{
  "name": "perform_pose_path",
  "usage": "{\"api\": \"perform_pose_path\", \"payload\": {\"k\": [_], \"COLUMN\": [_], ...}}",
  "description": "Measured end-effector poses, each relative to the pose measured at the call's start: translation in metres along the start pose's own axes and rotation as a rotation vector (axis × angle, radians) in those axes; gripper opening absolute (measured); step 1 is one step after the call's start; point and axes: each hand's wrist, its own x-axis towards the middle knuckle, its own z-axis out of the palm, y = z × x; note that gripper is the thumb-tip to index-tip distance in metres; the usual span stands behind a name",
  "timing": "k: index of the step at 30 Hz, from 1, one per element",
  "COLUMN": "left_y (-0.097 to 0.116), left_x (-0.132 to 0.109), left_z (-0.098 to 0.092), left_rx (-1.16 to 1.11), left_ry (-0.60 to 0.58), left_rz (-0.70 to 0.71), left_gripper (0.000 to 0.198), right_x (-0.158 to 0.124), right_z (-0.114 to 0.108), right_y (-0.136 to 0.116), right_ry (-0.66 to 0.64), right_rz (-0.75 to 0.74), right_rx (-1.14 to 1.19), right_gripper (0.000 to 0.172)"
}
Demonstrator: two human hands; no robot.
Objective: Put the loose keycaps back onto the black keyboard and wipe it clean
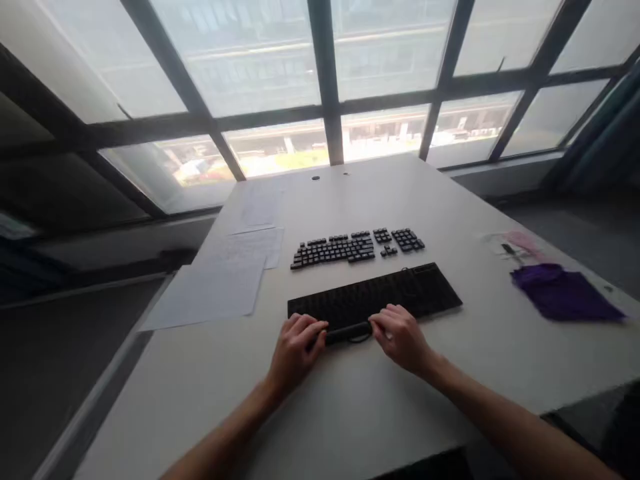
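Observation:
A black keyboard base (370, 297) with its keycaps off lies slightly slanted on the white table. Along its near edge, a short black bar-shaped object (347, 333) is held between my two hands, its exact kind unclear. My left hand (299, 347) is closed with thumb and fingers pinching the bar's left end. At the other end, my right hand (400, 335) pinches it with curled fingers. A thin dark cable loop (359, 340) shows just below the bar. Beyond the base, loose black keycaps (334, 251) stand laid out in keyboard order, with number-pad keycaps (407, 240) at their right.
Several printed sheets of paper (210, 290) lie along the left side of the white table (320, 413). On the right are a purple cloth (565, 292) and a pink-and-clear plastic packet (520, 245). Large framed windows (327, 80) rise behind the far edge.

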Motion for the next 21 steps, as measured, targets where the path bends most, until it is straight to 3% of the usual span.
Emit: {"api": "perform_pose_path", "payload": {"k": [6, 13, 16, 21], "left_y": [-0.013, -0.033, -0.037, -0.041], "left_x": [0.061, 0.156, 0.174, 0.179], "left_z": [0.008, 0.057, 0.074, 0.090], "left_rx": [0.057, 0.183, 0.266, 0.312], "left_ry": [0.007, -0.133, -0.194, -0.215], "left_rz": [-0.064, -0.171, -0.192, -0.195], "left_gripper": [0.017, 0.018, 0.020, 0.016], "right_x": [0.044, 0.132, 0.150, 0.157], "right_z": [-0.014, 0.002, 0.013, 0.024], "right_y": [0.022, 0.054, 0.064, 0.075], "right_ry": [0.075, -0.123, -0.187, -0.210], "right_rz": [0.056, 0.112, 0.135, 0.136], "right_rx": [-0.130, -0.408, -0.472, -0.489], "right_gripper": [0.022, 0.026, 0.029, 0.030]}}
